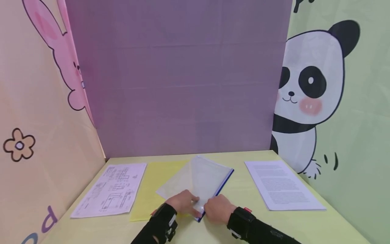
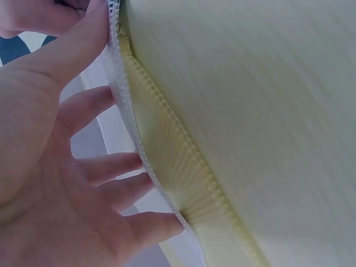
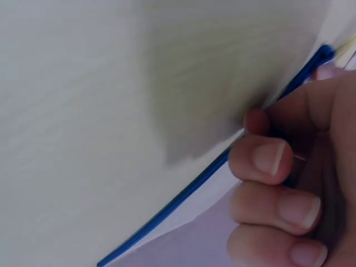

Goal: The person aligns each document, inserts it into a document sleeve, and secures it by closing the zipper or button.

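Note:
A translucent zip document bag (image 1: 198, 176) with a blue edge strip (image 1: 224, 181) lies slanted at the middle of the table. My left hand (image 1: 182, 202) holds its near corner; in the left wrist view the thumb (image 2: 83, 41) presses the textured rim and the spread fingertips touch along it. Close beside it, my right hand (image 1: 220, 208) pinches the blue strip near its lower end. The right wrist view shows the thumb and index finger meeting at the strip, the other fingers (image 3: 272, 208) curled. Whether a zip slider sits between them is hidden.
A yellow sheet or folder (image 1: 146, 193) lies partly under the bag. To the left is a paper with technical drawings (image 1: 114, 189); to the right, a page of printed text (image 1: 283, 184). A purple panel (image 1: 182, 78) stands behind the table, with printed cloth walls on both sides.

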